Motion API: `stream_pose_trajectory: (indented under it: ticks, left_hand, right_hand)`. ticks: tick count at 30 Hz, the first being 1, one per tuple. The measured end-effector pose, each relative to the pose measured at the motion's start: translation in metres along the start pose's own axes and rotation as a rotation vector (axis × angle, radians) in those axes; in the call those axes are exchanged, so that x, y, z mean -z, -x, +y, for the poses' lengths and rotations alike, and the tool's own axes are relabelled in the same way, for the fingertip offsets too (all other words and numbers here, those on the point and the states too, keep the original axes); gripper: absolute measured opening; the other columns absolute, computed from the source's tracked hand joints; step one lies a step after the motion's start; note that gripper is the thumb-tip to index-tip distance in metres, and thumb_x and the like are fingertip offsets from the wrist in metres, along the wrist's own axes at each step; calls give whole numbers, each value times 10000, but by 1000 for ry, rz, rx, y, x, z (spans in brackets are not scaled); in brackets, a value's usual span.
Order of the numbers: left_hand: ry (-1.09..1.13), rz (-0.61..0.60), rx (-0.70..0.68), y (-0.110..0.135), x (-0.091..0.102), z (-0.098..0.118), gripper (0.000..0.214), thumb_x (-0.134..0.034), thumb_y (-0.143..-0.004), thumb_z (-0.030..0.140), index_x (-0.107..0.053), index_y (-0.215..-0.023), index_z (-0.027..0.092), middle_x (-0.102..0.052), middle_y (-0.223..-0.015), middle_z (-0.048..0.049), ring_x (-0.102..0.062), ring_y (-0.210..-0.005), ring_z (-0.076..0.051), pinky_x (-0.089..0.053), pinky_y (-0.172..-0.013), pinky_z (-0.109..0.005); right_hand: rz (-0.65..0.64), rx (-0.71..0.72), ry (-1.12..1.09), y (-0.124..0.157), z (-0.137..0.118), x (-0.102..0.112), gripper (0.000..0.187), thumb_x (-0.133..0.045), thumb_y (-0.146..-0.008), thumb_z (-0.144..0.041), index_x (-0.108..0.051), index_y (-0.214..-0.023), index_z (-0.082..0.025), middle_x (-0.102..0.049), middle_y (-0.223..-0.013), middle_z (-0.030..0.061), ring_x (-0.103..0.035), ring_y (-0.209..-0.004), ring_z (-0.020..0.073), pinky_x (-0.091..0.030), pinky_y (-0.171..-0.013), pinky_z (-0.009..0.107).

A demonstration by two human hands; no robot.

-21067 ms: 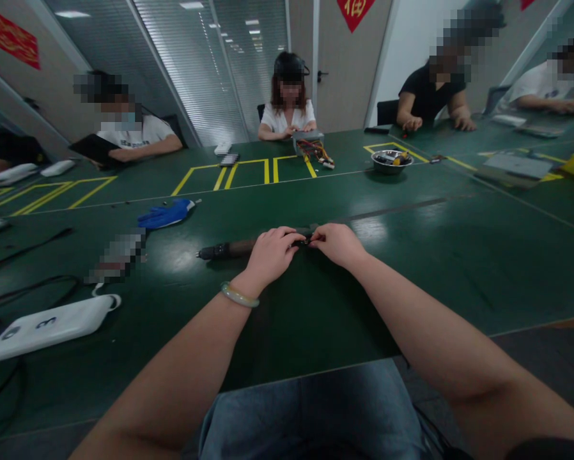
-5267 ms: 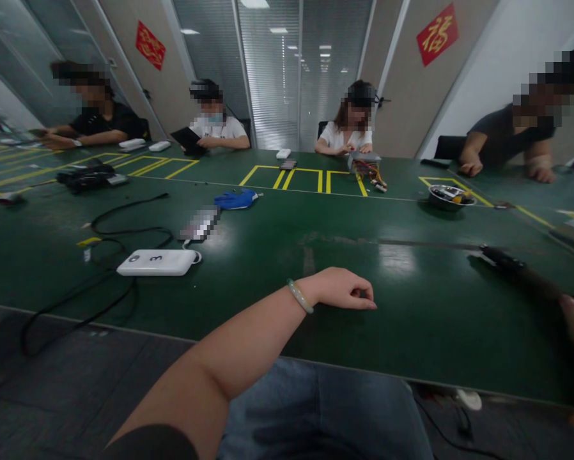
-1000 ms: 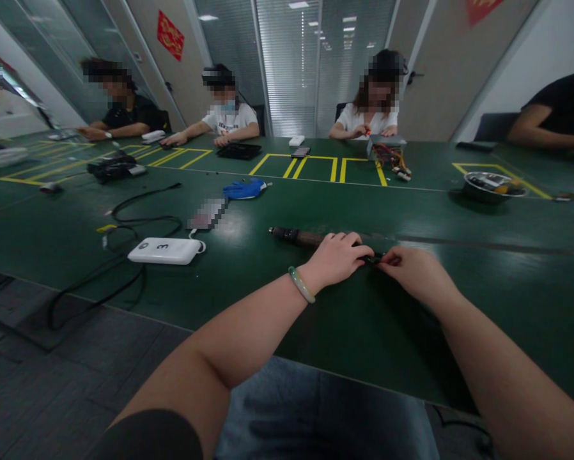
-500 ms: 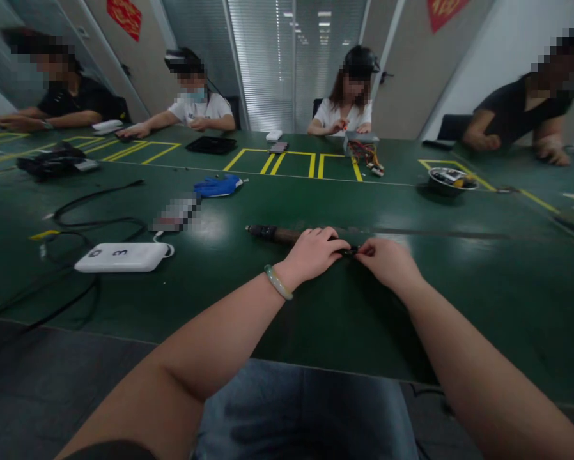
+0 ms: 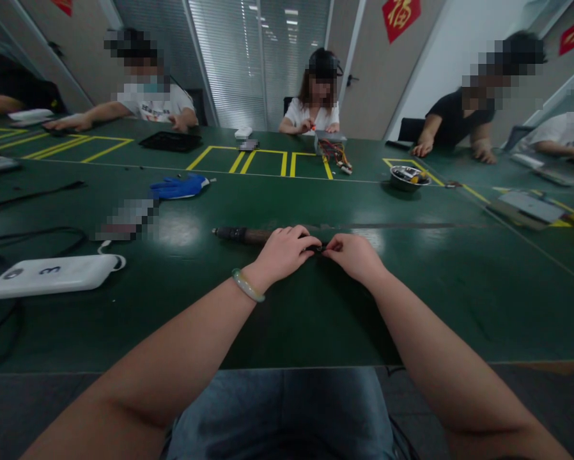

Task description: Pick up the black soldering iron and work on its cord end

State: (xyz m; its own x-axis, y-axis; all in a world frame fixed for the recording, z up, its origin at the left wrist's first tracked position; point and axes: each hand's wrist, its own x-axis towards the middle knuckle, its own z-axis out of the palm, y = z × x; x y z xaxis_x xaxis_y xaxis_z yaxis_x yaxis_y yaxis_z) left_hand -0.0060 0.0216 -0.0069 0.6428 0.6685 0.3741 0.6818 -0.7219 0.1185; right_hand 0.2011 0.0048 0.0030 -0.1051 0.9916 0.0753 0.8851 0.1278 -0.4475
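A long dark rod-shaped tool lies flat on the green table, its tip pointing left. My left hand, with a pale bangle at the wrist, is curled over the tool's right part. My right hand meets it from the right, fingers pinched at the tool's end beside the left fingertips. What the pinch holds is too small to make out.
A white power bank marked 3 and black cables lie at left. A blue glove is farther back. A metal bowl sits at back right. Several people sit around the table's far side.
Both hands stay on the tool as before. My head has turned right, so the power bank and cables have slid toward the left edge.
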Motion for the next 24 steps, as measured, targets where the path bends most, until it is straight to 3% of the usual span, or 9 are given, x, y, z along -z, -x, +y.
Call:
stream_pose_trajectory:
  ticks: [24]
  left_hand:
    - [20,0,-1,0,-1,-2,292,-506,-952,348,-609,-1223,314,-567,-1163,-48,-539,-1054,-229,-416,-875,-395]
  right_hand:
    - [-20,7,-25,2,3,4,94,-708,-798,-314,-711,-832,-226,-661,-774,-4,-588,-696,131,-368,-582,238]
